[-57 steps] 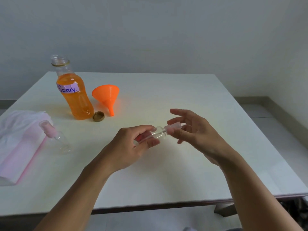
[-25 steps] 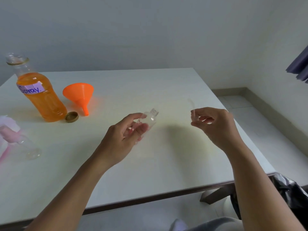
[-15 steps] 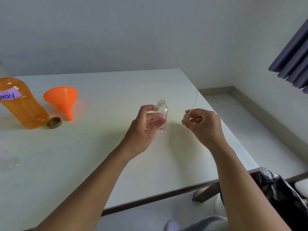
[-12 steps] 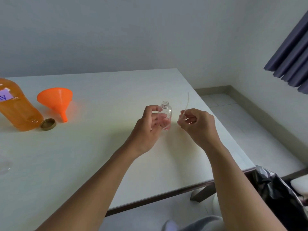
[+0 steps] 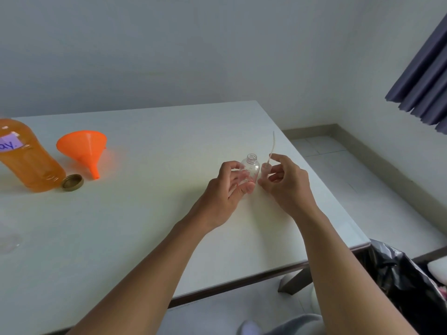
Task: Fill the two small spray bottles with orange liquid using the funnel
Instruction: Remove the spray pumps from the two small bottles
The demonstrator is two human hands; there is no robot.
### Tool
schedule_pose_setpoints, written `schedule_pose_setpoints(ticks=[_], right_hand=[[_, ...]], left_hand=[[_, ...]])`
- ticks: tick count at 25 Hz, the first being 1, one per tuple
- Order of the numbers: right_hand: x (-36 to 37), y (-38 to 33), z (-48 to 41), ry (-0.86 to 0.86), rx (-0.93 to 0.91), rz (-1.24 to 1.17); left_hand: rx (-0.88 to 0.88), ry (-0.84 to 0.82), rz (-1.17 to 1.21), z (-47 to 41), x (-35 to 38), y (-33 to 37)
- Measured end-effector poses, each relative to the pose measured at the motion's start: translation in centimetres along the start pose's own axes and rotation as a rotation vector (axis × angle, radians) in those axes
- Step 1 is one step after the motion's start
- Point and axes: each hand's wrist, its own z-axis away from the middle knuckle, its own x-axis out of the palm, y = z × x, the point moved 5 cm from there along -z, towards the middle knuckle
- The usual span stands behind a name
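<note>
A: Your hands first. L hand (image 5: 226,189)?

B: Fingers curled narrow round 1 small clear bottle (image 5: 251,168): thumb on the near side, fingertips on its left flank. Bottle's upright on the table (image 5: 145,226), long axis vertical, threaded neck up, no cap.

A: And the R hand (image 5: 287,182)?

B: Thumb and forefinger pinched tight on the spray head (image 5: 264,170). Other fingers loosely curled, not gripping. Head's inverted, its thin tube (image 5: 271,146) sticking up and leaning a bit right, long axis near vertical. It's just beside the bottle, R of it; touching or not, can't tell.

A: Further back?

B: Far left, well apart from your hands: 1 gold cap (image 5: 72,182) lying open side up, just beside the big bottle (image 5: 26,163) of orange liquid w/ a label, cut off by the frame edge. 1 orange funnel (image 5: 83,147) R of that, on its side, spout pointing down toward you, near the cap.

A: Count?

B: 1 small bottle clearly in view, 1 spray head, 1 funnel, 1 big bottle, 1 cap. Faint clear shape (image 5: 9,240) at the left edge, too blurred to tell.
</note>
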Motion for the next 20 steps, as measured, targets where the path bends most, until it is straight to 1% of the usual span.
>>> schedule_pose_setpoints(ticks=[2, 5, 7, 9, 12, 14, 15, 18, 19, 20], right_hand=[[-0.8, 0.0, 0.6, -0.054, 0.045, 0.039], [-2.2, -0.4, 2.7, -0.15, 0.153, 0.163], [-2.3, -0.9, 4.8, -0.242, 0.195, 0.222], [-1.5, -2.2, 7.3, -0.356, 0.145, 0.258], [1.4, -5.6, 10.5, -0.46, -0.063, 0.245], [4.2, -8.0, 11.8, -0.479, -0.256, 0.21], [5.7, -9.1, 12.4, -0.49, -0.342, 0.186], [10.8, -12.0, 14.7, -0.554, -0.534, 0.166], [12.4, -12.7, 15.4, -0.571, -0.586, 0.197], [13.8, -13.3, 16.0, -0.585, -0.629, 0.246]], left_hand=[[-0.011, -0.003, -0.02, 0.1, -0.1, -0.4], [-0.054, -0.021, -0.009, 1.3, -0.7, -0.6], [-0.077, -0.027, -0.028, 2.9, -1.6, -0.6], [-0.074, -0.004, -0.078, 5.5, -3.3, -0.5], [-0.081, 0.124, -0.205, 10.2, -7.7, -0.4], [-0.106, 0.303, -0.333, 13.5, -11.2, 0.0], [-0.128, 0.442, -0.37, 15.4, -13.0, 0.3], [-0.196, 0.957, -0.314, 22.0, -18.4, 1.4], [-0.229, 1.077, -0.29, 23.6, -19.7, 1.3], [-0.272, 1.152, -0.278, 24.7, -20.9, 0.9]])
